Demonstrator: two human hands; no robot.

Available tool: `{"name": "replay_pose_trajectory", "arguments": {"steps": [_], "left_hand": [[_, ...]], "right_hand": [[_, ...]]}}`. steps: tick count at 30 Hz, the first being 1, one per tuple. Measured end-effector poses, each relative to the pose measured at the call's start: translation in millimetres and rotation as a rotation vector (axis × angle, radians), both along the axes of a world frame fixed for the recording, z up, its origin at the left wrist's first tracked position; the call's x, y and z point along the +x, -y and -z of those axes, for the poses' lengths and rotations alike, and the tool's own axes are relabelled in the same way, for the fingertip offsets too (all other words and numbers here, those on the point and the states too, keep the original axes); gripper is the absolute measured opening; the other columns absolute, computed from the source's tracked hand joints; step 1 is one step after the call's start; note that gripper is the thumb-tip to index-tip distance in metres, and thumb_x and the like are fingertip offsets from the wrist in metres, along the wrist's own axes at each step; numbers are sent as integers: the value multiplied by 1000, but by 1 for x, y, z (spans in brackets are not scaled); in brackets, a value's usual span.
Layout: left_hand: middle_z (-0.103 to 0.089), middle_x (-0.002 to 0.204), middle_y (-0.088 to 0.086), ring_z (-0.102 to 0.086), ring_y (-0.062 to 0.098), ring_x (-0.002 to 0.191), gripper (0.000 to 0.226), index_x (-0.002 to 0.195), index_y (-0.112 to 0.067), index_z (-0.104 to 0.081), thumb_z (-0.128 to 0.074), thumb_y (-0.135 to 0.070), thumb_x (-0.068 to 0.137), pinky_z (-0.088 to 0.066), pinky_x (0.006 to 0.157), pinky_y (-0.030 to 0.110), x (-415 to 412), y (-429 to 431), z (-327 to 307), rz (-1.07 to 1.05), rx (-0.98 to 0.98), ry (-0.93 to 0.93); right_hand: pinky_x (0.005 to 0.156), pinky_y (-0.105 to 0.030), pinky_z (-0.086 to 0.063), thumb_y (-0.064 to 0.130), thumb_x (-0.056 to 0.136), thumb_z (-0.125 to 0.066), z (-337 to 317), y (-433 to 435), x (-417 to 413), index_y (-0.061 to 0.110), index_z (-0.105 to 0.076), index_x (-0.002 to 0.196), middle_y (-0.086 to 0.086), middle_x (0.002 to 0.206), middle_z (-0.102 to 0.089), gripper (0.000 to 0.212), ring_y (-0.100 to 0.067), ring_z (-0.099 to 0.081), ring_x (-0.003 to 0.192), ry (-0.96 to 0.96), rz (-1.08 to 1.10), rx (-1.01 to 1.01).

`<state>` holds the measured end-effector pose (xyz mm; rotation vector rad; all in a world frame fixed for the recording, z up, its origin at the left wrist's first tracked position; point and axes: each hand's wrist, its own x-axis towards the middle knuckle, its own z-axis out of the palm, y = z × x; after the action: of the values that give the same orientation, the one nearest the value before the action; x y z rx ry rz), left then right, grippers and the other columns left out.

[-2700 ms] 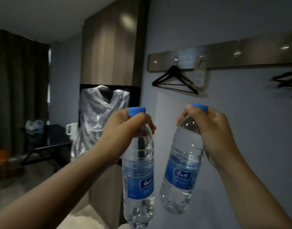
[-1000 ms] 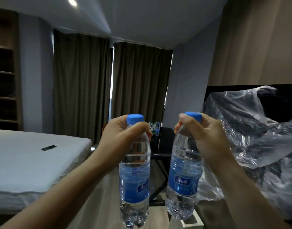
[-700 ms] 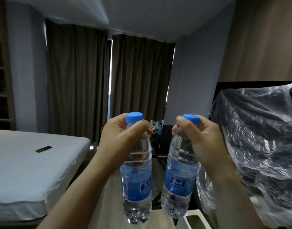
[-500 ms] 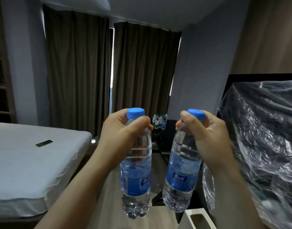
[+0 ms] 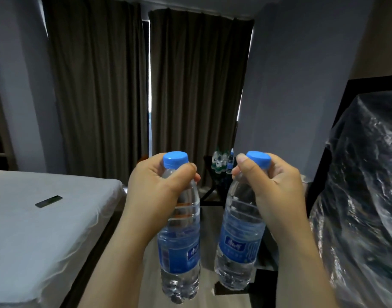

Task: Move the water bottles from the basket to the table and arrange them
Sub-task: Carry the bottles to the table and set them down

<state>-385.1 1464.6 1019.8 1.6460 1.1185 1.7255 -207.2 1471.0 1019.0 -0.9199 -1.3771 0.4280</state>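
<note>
Nearest the camera, both forearms reach forward, and each hand carries a clear water bottle by its neck. The left hand (image 5: 159, 187) has its fingers and thumb curled round the shoulder of the left bottle (image 5: 179, 241), just under that bottle's blue cap (image 5: 175, 158). This bottle hangs close to upright, with a blue label round its lower half. The right hand (image 5: 270, 187) grips the right bottle (image 5: 239, 241) in the same way, with the thumb lying against the side of its blue cap (image 5: 258, 160). This bottle tilts, its base swung toward the left bottle and its cap leaning right. The two bottles are held in the air side by side, near each other but apart, above a wood-look floor (image 5: 150, 263).

A crinkled clear plastic sheet (image 5: 363, 196) drapes over something dark at the right. A bed (image 5: 35, 230) with a pale cover lies at the left, and a small dark flat object (image 5: 49, 201) rests on it.

Farther off, between the two caps, a group of bottles (image 5: 222, 162) stands on a dark table (image 5: 209, 191). Long dark curtains (image 5: 97, 85) hang behind, with a thin strip of light between them.
</note>
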Motion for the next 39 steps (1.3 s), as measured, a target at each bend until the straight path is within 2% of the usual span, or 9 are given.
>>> {"name": "replay_pose_trajectory", "arguments": {"steps": [7,11,14,17,21,30,35,37,39], "left_hand": [[-68,70,5,-66,21,68,14,70,-18,-69,-63,-27,77,-57,62,37,-14,-105,16,-22,-62,-17],[-70,72,4,-68,16,67,14,72,-19,-69,-63,-28,79,-56,58,27,-30,-176,25,8,-83,13],[-71,71,2,-68,15,68,13,72,-18,-70,-63,-27,79,-55,61,28,-45,-228,26,45,-81,-1],[-70,69,3,-68,21,68,13,70,-18,-70,-63,-27,76,-58,64,38,-62,-279,19,66,-65,-12],[-70,67,1,-67,18,67,14,67,-17,-70,-64,-25,77,-57,65,40,-79,-343,14,95,-45,-46],[-71,69,0,-69,17,67,14,70,-20,-69,-62,-31,76,-60,66,43,-80,-465,40,185,-135,-57],[-68,59,-1,-62,10,51,13,68,-18,-69,-62,-25,75,-51,52,28,-60,-537,50,219,-138,-41],[-70,64,1,-66,11,56,14,68,-17,-69,-62,-26,76,-52,53,19,-49,-568,51,225,-123,-66],[-70,66,1,-67,12,60,14,68,-17,-70,-62,-25,77,-53,53,18,-37,-600,50,223,-112,-82]], "right_hand": [[55,-15,-47,45,83,-66,9,-101,-5,21,-67,73,2,70,-70,26,-5,-63,61,38,33,-55],[63,-26,-50,51,78,-63,17,-162,-18,25,-68,76,0,74,-71,27,-15,-68,69,2,69,-67],[57,-17,-49,50,79,-64,20,-208,-34,23,-68,75,2,72,-71,27,-9,-67,65,13,97,-67],[53,-13,-48,39,85,-67,18,-255,-51,17,-67,73,-2,70,-70,25,-7,-63,60,8,119,-65],[52,-9,-46,34,86,-66,19,-311,-70,17,-67,72,2,67,-70,21,-1,-62,57,-51,166,-56],[53,-13,-48,39,84,-66,42,-417,-71,22,-69,75,3,70,-72,20,-5,-65,60,-74,250,-146],[51,-11,-48,37,84,-67,52,-487,-53,21,-68,73,2,69,-71,19,-6,-65,59,-76,271,-146],[51,-12,-48,36,84,-67,56,-518,-42,21,-68,74,1,70,-71,18,-7,-65,59,-89,268,-148],[52,-13,-49,36,84,-68,57,-551,-30,22,-68,74,0,70,-71,17,-7,-65,59,-100,264,-148]]}}
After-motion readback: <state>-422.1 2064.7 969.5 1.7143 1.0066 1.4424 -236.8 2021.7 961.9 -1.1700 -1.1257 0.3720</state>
